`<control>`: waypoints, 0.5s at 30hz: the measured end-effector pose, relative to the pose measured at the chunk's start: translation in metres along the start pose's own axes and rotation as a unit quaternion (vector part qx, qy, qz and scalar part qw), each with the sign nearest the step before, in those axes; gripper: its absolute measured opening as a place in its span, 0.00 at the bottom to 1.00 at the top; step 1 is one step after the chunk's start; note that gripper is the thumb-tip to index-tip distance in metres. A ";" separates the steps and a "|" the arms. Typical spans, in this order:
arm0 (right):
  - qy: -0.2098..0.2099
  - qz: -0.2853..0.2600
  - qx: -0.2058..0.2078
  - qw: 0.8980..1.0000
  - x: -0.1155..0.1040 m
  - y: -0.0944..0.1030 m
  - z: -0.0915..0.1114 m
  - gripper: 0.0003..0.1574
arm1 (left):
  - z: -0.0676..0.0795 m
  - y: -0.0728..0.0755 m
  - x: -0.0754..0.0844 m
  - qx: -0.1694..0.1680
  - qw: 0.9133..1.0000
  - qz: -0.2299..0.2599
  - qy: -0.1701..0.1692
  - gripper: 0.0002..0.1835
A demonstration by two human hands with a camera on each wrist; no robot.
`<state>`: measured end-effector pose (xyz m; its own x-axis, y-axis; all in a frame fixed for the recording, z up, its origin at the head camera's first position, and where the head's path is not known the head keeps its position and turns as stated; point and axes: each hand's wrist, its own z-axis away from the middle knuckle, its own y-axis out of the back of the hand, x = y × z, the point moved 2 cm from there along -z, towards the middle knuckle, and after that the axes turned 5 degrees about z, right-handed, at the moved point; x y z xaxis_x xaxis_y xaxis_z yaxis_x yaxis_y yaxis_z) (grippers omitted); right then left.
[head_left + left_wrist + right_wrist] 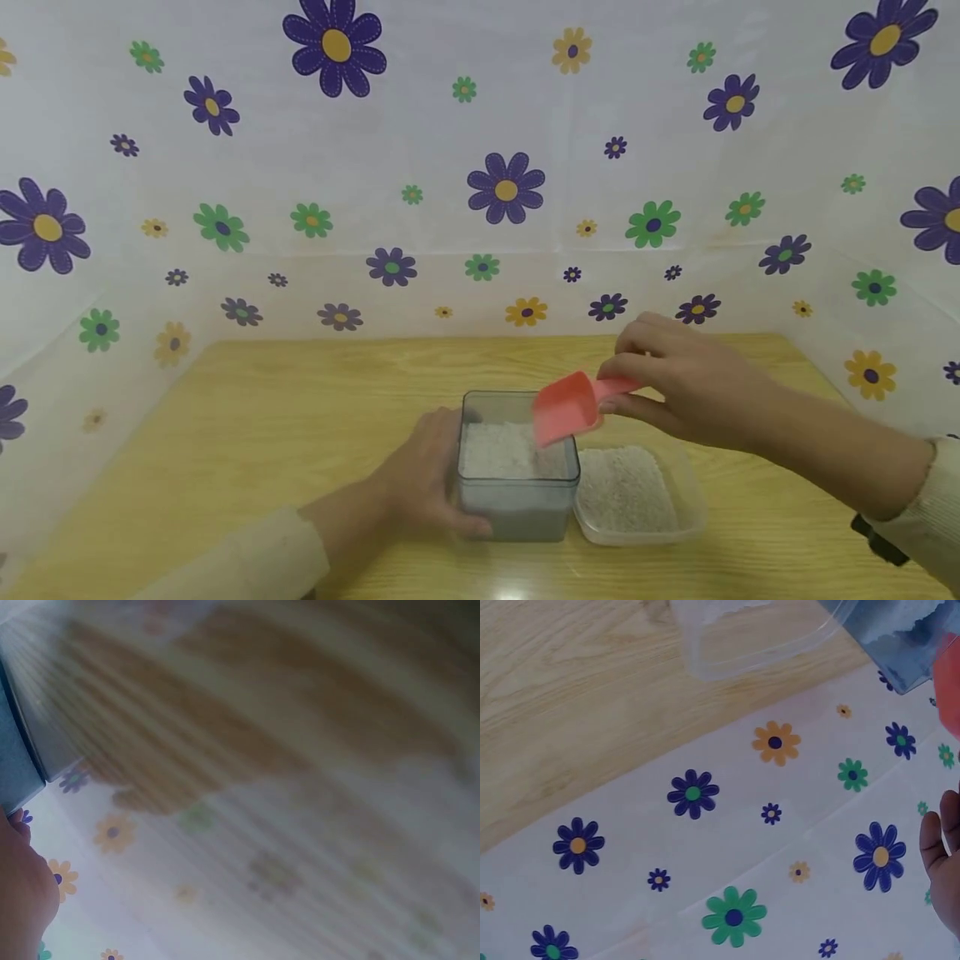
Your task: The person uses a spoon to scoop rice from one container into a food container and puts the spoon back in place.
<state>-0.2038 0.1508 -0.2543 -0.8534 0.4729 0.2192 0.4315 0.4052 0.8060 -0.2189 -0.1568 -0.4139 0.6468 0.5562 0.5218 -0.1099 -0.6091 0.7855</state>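
A square see-through grey container (517,510) stands on the table, filled well up with white rice-like grains (495,450). My left hand (420,475) grips its left side, thumb along the front and fingers toward the back. In my right hand (686,383), thumb and fingers pinch the handle of a pink scoop (566,407). The scoop tilts down to the left above the container's right rim, its inside bare pink. Close against the container's right side sits a clear plastic tub (688,500) holding more of the grains (626,492). The right wrist view shows only the scoop's edge (949,690).
Everything stands on a light wooden table (300,400). A white sheet with printed flowers (420,150) hangs behind the table and along both sides. Something dark (877,540) shows under the right wrist. The left wrist view is mostly blurred.
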 end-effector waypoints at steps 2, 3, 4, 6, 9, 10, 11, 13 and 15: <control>0.001 0.018 -0.051 0.999 -0.006 -0.005 -0.010 0.15 | 0.000 -0.001 -0.001 0.004 1.000 -0.002 -0.005 0.61; 0.000 0.029 -0.076 0.997 -0.009 -0.008 -0.015 0.13 | 0.000 -0.002 -0.002 0.004 1.000 -0.002 -0.004 0.61; -0.001 0.038 -0.100 0.994 -0.012 -0.010 -0.020 0.12 | 0.000 -0.002 -0.002 0.002 1.000 -0.001 -0.003 0.61; -0.002 0.055 -0.140 0.989 -0.017 -0.015 -0.030 0.12 | 0.000 -0.003 -0.003 0.000 1.000 -0.002 -0.001 0.62; 0.008 0.076 -0.171 0.982 -0.023 -0.022 -0.041 0.13 | -0.001 -0.001 -0.002 0.004 1.000 -0.004 -0.003 0.62; 0.011 0.083 -0.178 0.980 -0.024 -0.024 -0.044 0.13 | -0.002 -0.001 -0.002 0.005 1.000 -0.005 -0.005 0.62; 0.015 0.089 -0.183 0.979 -0.026 -0.028 -0.046 0.13 | -0.001 0.000 -0.001 0.007 1.000 -0.009 -0.007 0.61; 0.023 0.103 -0.191 0.976 -0.030 -0.036 -0.048 0.13 | 0.001 0.001 -0.001 0.007 1.000 -0.016 -0.009 0.60; 0.030 0.112 -0.197 0.973 -0.034 -0.045 -0.048 0.13 | 0.002 0.003 0.000 0.006 1.000 -0.021 -0.011 0.60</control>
<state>-0.2079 0.0785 -0.2713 -0.7708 0.4644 0.4361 0.4735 -0.0404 0.8799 -0.2180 -0.1602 -0.4122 0.6674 0.5688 0.4806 -0.0735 -0.5920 0.8026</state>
